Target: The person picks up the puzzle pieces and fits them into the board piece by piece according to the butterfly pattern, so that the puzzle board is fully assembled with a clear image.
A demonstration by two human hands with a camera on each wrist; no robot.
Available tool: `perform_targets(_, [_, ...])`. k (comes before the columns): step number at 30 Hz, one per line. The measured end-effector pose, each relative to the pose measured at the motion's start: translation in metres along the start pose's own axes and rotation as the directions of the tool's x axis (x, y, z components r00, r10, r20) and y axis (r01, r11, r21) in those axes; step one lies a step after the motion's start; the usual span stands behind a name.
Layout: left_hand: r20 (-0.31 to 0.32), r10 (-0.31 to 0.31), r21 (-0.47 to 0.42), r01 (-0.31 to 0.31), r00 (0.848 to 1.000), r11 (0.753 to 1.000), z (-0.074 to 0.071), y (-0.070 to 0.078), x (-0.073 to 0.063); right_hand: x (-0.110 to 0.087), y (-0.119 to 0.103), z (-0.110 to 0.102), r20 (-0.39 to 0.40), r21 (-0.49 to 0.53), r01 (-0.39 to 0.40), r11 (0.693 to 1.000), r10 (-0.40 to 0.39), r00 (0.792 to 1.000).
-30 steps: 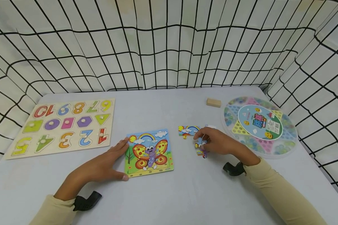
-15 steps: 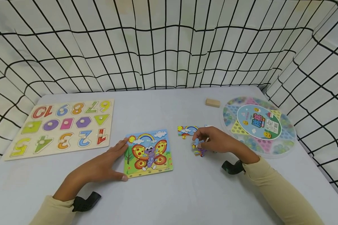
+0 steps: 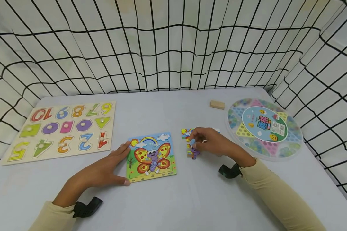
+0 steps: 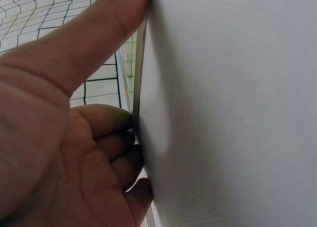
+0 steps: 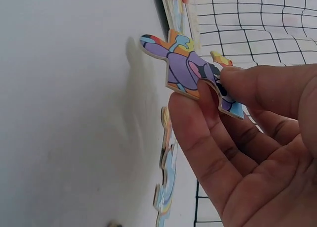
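My left hand (image 3: 102, 170) rests along the left edge of a square butterfly picture puzzle (image 3: 162, 149), its thumb at the near corner and fingertips at the far one. The left wrist view has the thumb and fingers against the puzzle's thin edge (image 4: 139, 73). Between thumb and fingers, my right hand (image 3: 215, 142) pinches a jigsaw piece (image 5: 183, 71), purple, orange and blue with part of a printed face. It is held up off the white table, tilted. Behind it lie loose jigsaw pieces (image 3: 185, 132) with a sun and rainbow, partly hidden by the right hand.
A wooden number and shape board (image 3: 60, 128) lies at the left. To the right is a round, clear-rimmed game board (image 3: 266, 126), with a small wooden block (image 3: 217, 105) near its far left side. Black netting (image 3: 167, 51) surrounds the table's back and sides.
My right hand has moved left with the jigsaw piece, towards the butterfly puzzle, and now overlaps the loose pieces more. The left hand has stayed at the puzzle's edge.
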State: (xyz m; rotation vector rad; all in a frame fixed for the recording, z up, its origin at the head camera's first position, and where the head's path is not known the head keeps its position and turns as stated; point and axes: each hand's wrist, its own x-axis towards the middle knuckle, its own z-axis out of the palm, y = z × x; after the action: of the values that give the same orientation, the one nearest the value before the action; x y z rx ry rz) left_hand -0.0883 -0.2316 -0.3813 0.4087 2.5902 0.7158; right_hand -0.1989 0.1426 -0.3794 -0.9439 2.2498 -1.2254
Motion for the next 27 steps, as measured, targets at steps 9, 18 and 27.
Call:
perform_targets(9, [0.003,0.008,-0.004,-0.008,1.0,1.0,0.001,-0.001,0.001,0.012,-0.006,0.009,-0.048,-0.005,0.047,0.999,-0.047,0.998])
perform_targets(18, [0.0,0.007,-0.003,-0.007,1.0,1.0,-0.001,-0.001,-0.001,0.022,-0.015,0.008,-0.048,0.109,0.068,0.992,-0.063,0.997])
perform_targets(27, [-0.002,0.013,-0.005,-0.013,1.0,1.0,0.0,0.0,0.0,0.036,-0.019,0.015,-0.003,0.221,0.069,0.973,-0.07,0.998])
